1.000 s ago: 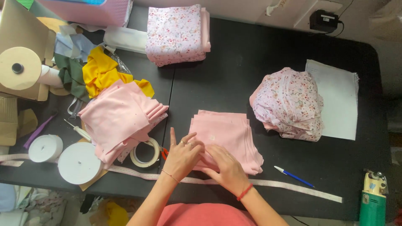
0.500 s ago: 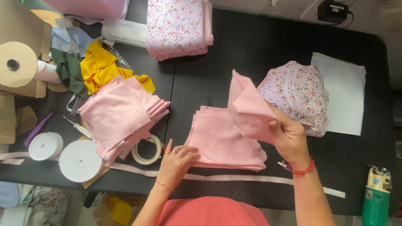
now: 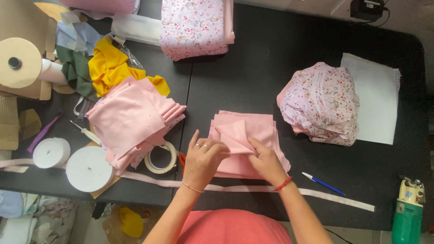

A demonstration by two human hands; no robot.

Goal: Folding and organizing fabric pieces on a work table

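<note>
Seen from above, both hands now meet on the pink stack [image 3: 246, 142] in the middle of the black worktop [image 3: 253, 77]; half a second ago the right hand [image 3: 266, 162] held one pink piece lifted high, off toward the floral heap [image 3: 322, 103], and that piece is now back down on the stack, its top layer raised in a small fold between the hands; the right hand's fingers are curled and seem to pinch that fold at the stack's near edge, while the left hand [image 3: 203, 158] lies beside it, fingers gathered on the same cloth, no longer flat on the near left corner as before; judging by this, the top piece is being laid down or smoothed rather than carried off; left of the stack lies a second, looser pink pile [image 3: 131, 119], with a tape ring [image 3: 160, 158] between them; a measuring tape [image 3: 316, 193] runs along the worktop's near edge below the stack, and a blue pen [image 3: 323, 183] lies to the stack's lower right; a folded floral bolt [image 3: 194, 27] sits beyond the stack; nothing else on the worktop has shifted.
</note>
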